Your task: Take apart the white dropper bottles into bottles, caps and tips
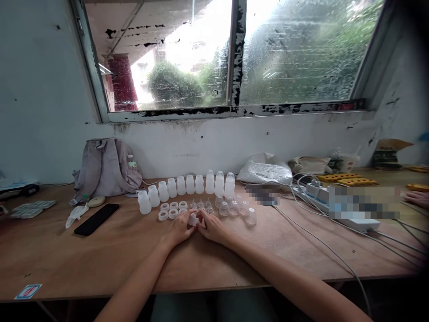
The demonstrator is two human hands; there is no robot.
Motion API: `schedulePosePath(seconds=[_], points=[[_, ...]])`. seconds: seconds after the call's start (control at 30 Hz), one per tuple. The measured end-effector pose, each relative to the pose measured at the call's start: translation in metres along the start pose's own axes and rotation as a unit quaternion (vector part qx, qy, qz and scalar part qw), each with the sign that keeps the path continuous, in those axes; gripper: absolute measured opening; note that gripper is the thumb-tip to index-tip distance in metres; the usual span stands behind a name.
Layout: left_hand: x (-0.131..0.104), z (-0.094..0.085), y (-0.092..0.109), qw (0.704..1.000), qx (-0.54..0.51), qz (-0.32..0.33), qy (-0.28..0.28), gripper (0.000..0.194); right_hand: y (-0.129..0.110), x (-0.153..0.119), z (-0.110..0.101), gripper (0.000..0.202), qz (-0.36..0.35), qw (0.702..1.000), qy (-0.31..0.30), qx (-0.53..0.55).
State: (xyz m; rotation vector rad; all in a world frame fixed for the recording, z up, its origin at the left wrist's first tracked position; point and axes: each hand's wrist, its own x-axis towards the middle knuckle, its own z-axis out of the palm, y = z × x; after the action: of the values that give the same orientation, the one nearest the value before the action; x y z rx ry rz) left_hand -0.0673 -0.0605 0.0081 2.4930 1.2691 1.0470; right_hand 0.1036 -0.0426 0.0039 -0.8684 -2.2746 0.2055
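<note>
My left hand (181,227) and my right hand (210,225) meet at the middle of the wooden table, fingers closed around a small translucent piece (193,218). It looks like a nipple in a collar ring, though the fingers partly cover it. Left of my hands lie several white collar rings (173,213). Clear nipples (200,204) stand just beyond my fingertips. To the right are several clear domed caps (233,208). Behind these, a curved row of open frosted bottles (172,188) ends at the right in three capped bottles (219,182).
A grey backpack (105,167), a black phone (97,219) and a round beige case (96,201) are at the left. A plastic bag (266,171), a power strip (351,221) and loose cables are at the right. Another person's hand (417,197) shows at the far right edge.
</note>
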Motion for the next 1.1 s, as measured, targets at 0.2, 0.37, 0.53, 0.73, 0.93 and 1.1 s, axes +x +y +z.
schedulePosePath(seconds=[0.2, 0.37, 0.53, 0.73, 0.93, 1.1], points=[[0.002, 0.003, -0.005, 1.0, -0.004, 0.0, -0.006, 0.033, -0.007, 0.0, -0.002, 0.017, 0.007, 1.0, 0.005, -0.022], [0.003, 0.004, -0.006, 1.0, -0.013, 0.014, 0.019, 0.028, -0.009, 0.002, 0.001, 0.016, 0.033, 0.998, -0.001, -0.057], [0.003, 0.004, -0.004, 1.0, 0.001, 0.012, 0.028, 0.025, -0.008, 0.003, 0.003, 0.016, 0.032, 0.997, -0.022, -0.065], [0.003, 0.001, -0.002, 0.994, 0.1, 0.021, 0.035, 0.017, -0.011, 0.003, 0.003, 0.017, 0.011, 0.995, -0.044, -0.085], [-0.004, -0.013, 0.006, 0.981, 0.184, 0.059, -0.004, 0.021, -0.02, 0.002, 0.004, 0.02, -0.019, 0.993, -0.058, -0.097], [-0.025, -0.037, 0.001, 0.985, 0.173, 0.004, -0.019, 0.028, -0.017, -0.001, -0.003, 0.023, -0.029, 0.992, -0.046, -0.111]])
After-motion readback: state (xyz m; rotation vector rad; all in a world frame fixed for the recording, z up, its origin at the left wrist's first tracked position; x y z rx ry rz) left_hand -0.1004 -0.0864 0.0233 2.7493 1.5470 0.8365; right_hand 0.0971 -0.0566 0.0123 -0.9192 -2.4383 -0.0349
